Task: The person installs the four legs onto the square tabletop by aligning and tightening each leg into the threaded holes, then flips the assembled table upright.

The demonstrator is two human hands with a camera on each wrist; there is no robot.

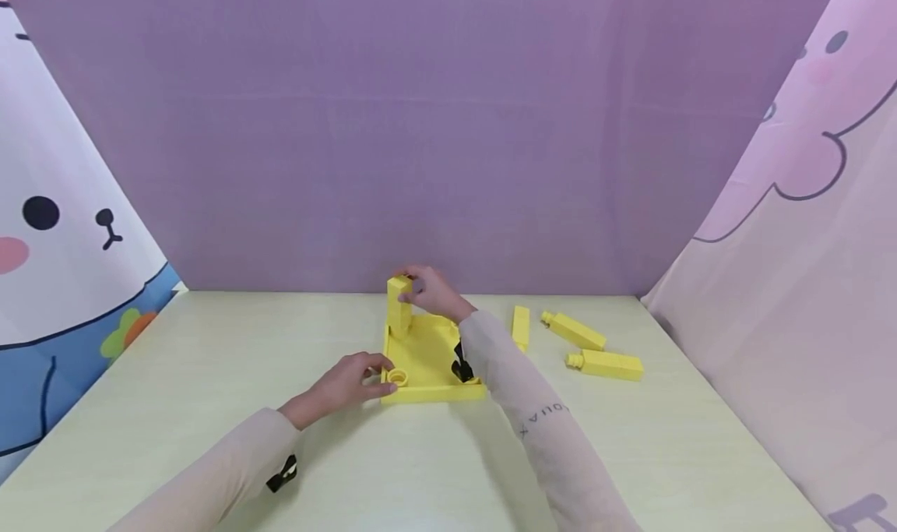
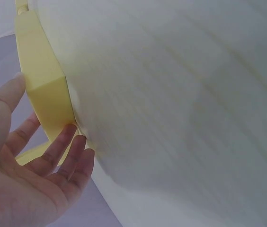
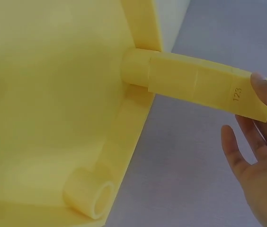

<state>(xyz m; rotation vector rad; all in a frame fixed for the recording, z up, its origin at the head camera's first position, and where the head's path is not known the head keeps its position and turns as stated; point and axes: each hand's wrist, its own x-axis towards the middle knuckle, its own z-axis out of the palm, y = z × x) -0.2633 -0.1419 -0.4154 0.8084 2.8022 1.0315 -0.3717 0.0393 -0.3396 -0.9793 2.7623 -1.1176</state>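
The square yellow post (image 1: 397, 314) marked "123" stands roughly upright at the far-left corner of the shallow yellow panel (image 1: 427, 357), its lower end meeting the round socket collar (image 3: 136, 67); how deeply it sits, I cannot tell. The right hand (image 1: 434, 292) pinches the post near its top between thumb and fingers. At the near-left corner, by another ring socket (image 1: 397, 377), the left hand (image 1: 343, 380) touches the panel's rim with thumb and fingertips, its fingers loosely spread rather than clenched. The likeliest trouble is a crooked fit: gripped so high, the post acts as a lever, and a sideways push could tip it out of line or strain the collar. Twisting could also swing the panel round on the pale table (image 1: 701, 438), since the left hand's contact looks light. To the right lie three loose yellow posts (image 1: 606, 364); the right sleeve (image 1: 532, 407) passes near them, and a careless sweep might roll one away.
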